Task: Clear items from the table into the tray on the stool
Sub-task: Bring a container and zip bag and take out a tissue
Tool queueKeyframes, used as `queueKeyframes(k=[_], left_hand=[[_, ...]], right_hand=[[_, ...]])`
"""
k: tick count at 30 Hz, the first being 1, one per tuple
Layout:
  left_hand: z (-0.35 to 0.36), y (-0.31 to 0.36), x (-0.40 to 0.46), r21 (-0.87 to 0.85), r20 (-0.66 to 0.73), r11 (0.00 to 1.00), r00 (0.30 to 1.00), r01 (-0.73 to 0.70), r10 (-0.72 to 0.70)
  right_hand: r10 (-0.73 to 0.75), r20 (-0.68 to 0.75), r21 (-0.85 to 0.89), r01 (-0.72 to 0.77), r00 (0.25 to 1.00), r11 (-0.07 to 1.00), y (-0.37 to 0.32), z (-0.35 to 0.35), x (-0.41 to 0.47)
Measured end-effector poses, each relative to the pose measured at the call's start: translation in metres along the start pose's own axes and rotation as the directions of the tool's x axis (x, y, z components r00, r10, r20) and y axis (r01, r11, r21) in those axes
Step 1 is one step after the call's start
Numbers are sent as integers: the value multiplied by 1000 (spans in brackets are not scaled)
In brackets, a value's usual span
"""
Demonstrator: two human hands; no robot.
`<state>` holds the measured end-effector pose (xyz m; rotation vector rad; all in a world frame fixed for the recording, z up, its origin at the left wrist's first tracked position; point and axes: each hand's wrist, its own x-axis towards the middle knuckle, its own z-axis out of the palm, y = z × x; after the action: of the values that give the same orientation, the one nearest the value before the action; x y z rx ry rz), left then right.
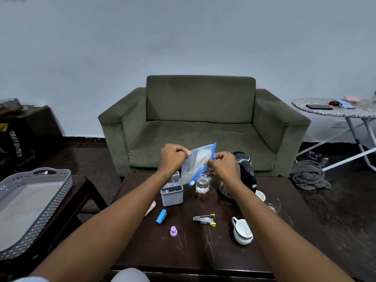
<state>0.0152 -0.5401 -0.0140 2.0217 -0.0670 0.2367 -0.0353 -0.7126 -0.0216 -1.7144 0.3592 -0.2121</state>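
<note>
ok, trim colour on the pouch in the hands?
Blue edging on the clear zip pouch, held by left hand and right hand; head view.

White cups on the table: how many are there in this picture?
2. One white cup with a handle stands at the near right of the table. A smaller one sits behind the right forearm, beside the black kettle, partly hidden. More may be hidden.
</note>
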Motion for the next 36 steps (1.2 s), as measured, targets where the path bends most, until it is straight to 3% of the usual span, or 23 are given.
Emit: queueKeyframes(k=[2, 4, 6, 7, 9, 11, 14, 16, 19, 23, 31, 33, 35, 36], left_hand=[[-3, 0, 0, -30, -66, 999, 997, 23, -25], [-4, 3, -5, -49, -83, 998, 996, 27, -31], [-2, 5, -11, -52, -85, 999, 996, -13, 8], [-2, 8, -14, -40, -90, 998, 995, -43, 39], [0, 11, -20, -8, -93, 996, 992, -89, 88], [1, 14, -25, -7, -95, 993, 988, -121, 119], [4, 19, -33, -26, -109, 987, 982, -156, 153], [6, 23, -42, -57, -90, 984, 983, -166, 160], [12, 26, -55, -77, -45, 976, 979, -203, 200], [19, 27, -64, -115, -6, 971, 978, -209, 209], [18, 18, -63, -179, 9, 949, 965, -258, 264], [15, 12, -60, -167, -80, 949, 963, -267, 257], [12, -4, -47, -109, -245, 981, 961, -159, 128], [7, -12, -39, -114, -291, 993, 956, -10, -24]], right_hand=[[-81, -56, -211, 68, 995, 975, 0, -4, -3], [-331, -104, -421, 260, 938, 869, 4, -5, -7], [-626, -61, -610, 467, 778, 640, 8, -3, -11], [-706, 4, -700, 506, 709, 504, 7, -2, -14], [-722, 102, -799, 488, 684, 350, 9, -2, -14], [-659, 69, -820, 419, 749, 390, 7, -2, -18], [-513, -58, -798, 269, 857, 540, 2, -1, -22], [-337, -93, -705, 177, 937, 686, -1, 0, -18], [-175, -40, -520, 129, 984, 844, -4, 0, -12], [-138, 0, -428, 125, 990, 895, -6, 3, -13], [-104, 32, -478, 106, 994, 872, -3, 2, -12], [-110, 19, -474, 106, 994, 874, -1, 1, -11], [-127, 29, -436, 127, 992, 891, 2, 3, -8], [-131, 43, -408, 137, 990, 903, 4, 4, -6]])
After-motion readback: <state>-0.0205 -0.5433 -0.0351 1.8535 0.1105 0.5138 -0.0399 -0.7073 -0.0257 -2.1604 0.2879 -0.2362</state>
